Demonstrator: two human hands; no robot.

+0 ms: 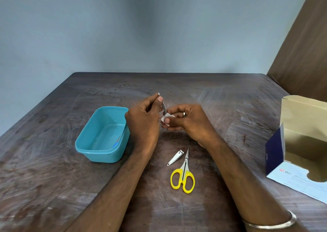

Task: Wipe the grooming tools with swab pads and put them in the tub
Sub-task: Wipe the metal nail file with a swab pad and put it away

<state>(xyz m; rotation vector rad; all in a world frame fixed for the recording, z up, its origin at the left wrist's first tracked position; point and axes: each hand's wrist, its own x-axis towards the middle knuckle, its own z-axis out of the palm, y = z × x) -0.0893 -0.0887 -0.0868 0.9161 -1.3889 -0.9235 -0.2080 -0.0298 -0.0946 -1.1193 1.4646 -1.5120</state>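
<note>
L hand pinches a thin steel tool w/ curled fingers; R hand clamps a white swab pad round its lower end, above the scuffed wood table. Glossy blue plastic tub sits just left; steel clipper and yellow-handled scissors lie near, side by side.

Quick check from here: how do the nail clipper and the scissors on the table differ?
The clipper is all bare metal; the scissors have yellow handle loops. The clipper is the shorter of the two. The clipper's narrow end points toward the person and to the left, while the scissors' closed blades point away, tip toward the hands. Both lie flat on the table side by side, in neither hand and outside the tub.
</note>
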